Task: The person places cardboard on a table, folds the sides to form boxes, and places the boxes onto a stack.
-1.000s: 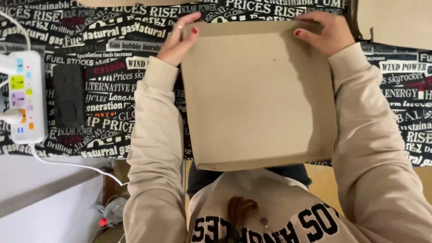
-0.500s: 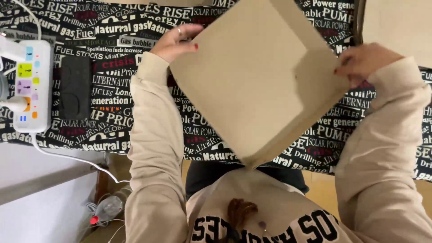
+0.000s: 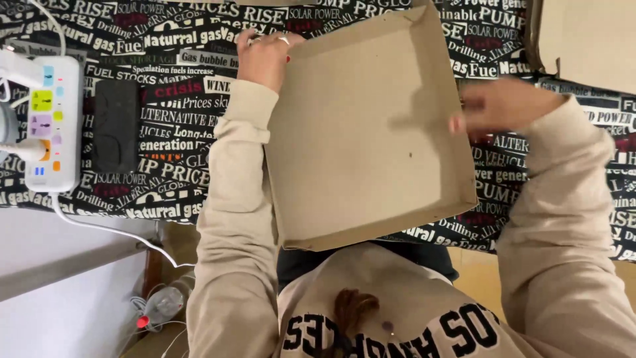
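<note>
One shallow cardboard tray (image 3: 361, 132), open side up, over the tabletop (image 3: 172, 172), near edge overhanging toward the person. Left hand (image 3: 265, 56) grip closed on its far-left corner. Right hand (image 3: 500, 106) blurred at the right rim; grip unclear. One power strip (image 3: 50, 119), one black block (image 3: 114, 126) well left. Second cardboard piece (image 3: 589, 40) far right.

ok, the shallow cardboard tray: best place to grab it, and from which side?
Take the cardboard tray by its raised rim at a corner, thumb inside, fingers under. The left hand already pinches the far-left corner that way. The right hand, blurred, is at the right wall. Come from the side edges; the flat floor offers nothing to pinch.
</note>
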